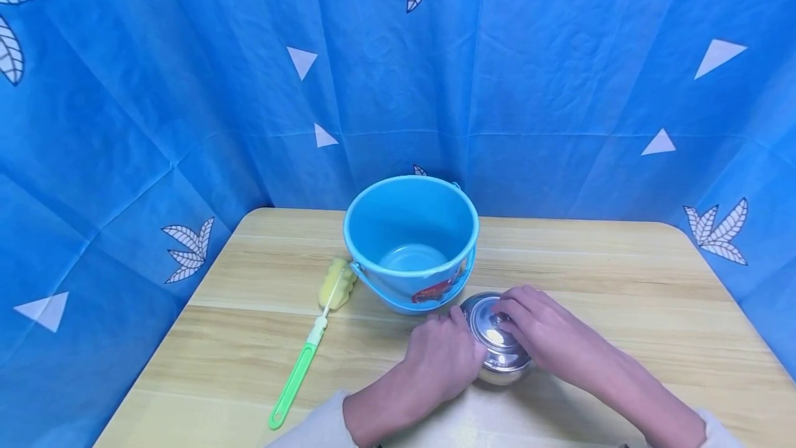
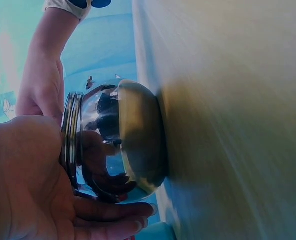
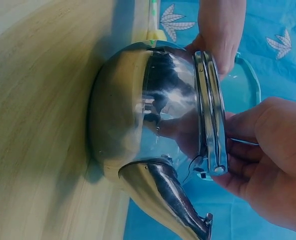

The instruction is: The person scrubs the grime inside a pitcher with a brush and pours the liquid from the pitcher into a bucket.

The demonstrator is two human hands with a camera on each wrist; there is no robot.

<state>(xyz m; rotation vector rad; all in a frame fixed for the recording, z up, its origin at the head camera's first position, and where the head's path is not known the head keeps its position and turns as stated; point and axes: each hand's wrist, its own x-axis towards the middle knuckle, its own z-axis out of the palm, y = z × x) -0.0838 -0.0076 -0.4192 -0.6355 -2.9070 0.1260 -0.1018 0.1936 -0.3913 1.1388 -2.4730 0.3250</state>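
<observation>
A shiny round metal pot [image 1: 499, 377] stands upright on the table in front of the bucket, its stepped lid [image 1: 482, 315] in place. My left hand [image 1: 444, 355] holds the pot's left side, thumb by the lid's edge. In the left wrist view, the fingers [image 2: 110, 211] of that hand lie along the pot's wall. From the right, my right hand [image 1: 544, 329] reaches over the top and pinches the lid at its middle. The right wrist view shows a curved metal arm [image 3: 163, 200], handle or spout, jutting from the pot's side; the lid's knob is mostly hidden by fingers.
Just behind the pot is a light blue bucket [image 1: 410, 184], its handle hanging down in front. Left of it lies a sponge brush [image 1: 298, 372] with a yellow head and green handle. A blue patterned curtain [image 1: 560, 88] encloses the wooden table [image 1: 211, 365] at back and sides.
</observation>
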